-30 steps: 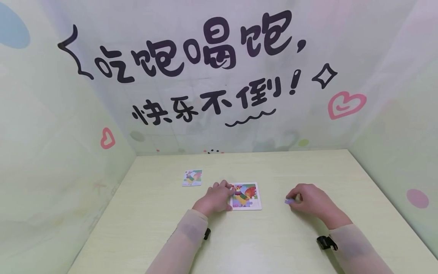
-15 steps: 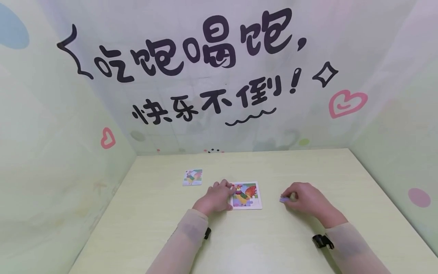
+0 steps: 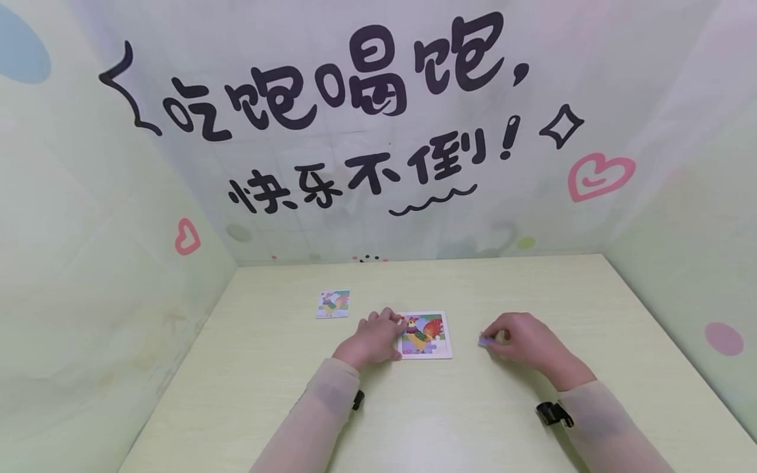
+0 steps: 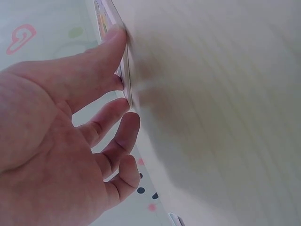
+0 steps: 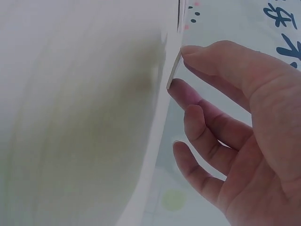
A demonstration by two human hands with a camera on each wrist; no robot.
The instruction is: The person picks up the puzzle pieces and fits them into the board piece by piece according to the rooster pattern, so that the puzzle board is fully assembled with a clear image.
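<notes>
My left hand [image 3: 371,338] holds the left side of a small white-framed jigsaw puzzle [image 3: 447,336] lying on the table. In the left wrist view, the thumb and index finger are at the edge of the puzzle [image 4: 127,77], while the other fingers curl loosely below. A rooster picture fills most of the frame, with a pale gap at its lower right. To the right of it, my right hand [image 3: 529,343] pinches a small lilac puzzle piece [image 3: 485,341] between thumb and fingertip. The right wrist view shows this piece [image 5: 174,70] edge-on as a thin pale strip.
A square card [image 3: 334,304] with the same rooster picture lies behind and left of the puzzle. Printed cloth walls [image 3: 378,236] enclose the pale wooden table [image 3: 414,420] at the back and sides. Each wrist carries a black camera mount [image 3: 554,413].
My right hand has moved left with the puzzle piece, nearer the puzzle. My left hand keeps its place on the frame. The head view has shifted slightly.
</notes>
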